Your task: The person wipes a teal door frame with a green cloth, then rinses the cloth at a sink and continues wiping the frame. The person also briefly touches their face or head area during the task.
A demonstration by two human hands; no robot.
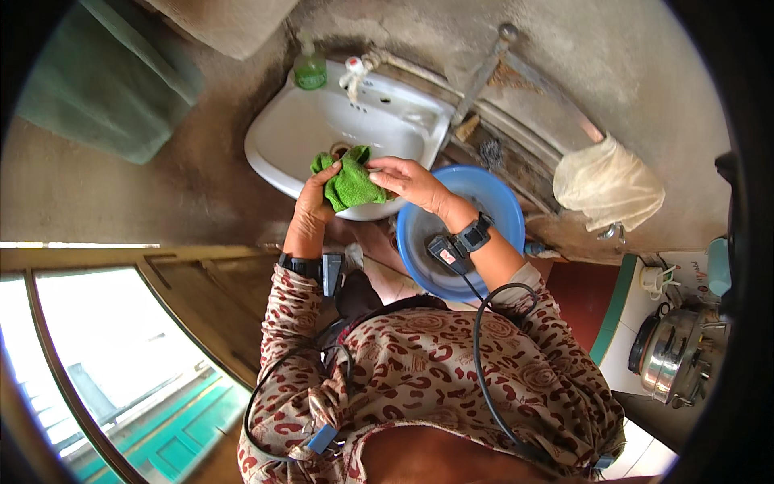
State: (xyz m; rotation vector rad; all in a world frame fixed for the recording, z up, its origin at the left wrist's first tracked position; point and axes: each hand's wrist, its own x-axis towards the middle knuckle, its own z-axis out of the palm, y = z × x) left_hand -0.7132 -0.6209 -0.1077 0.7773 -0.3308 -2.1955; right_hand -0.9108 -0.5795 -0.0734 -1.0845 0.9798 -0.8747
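A bunched green cloth [354, 184] is between my two hands, above the front rim of the white washbasin [272, 142]. My left hand [315, 190] grips its left side, the thumb lying on top. My right hand [408, 181] is at its right side with the fingers bent against it; something pale shows by the fingertips, too hidden to name. The basin's drain lies just behind the cloth. A tap with a white handle [354, 65] and a green soap bottle [310, 69] are at the basin's back edge.
A blue plastic basin [519, 224] stands below my right forearm. Pipes [423, 74] run along the wall, near a dark scouring pad [491, 152]. A cream cloth [608, 181] hangs at right, a green towel [115, 91] at upper left. Metal pots [671, 357] stand on the tiled counter. Cables hang along both arms.
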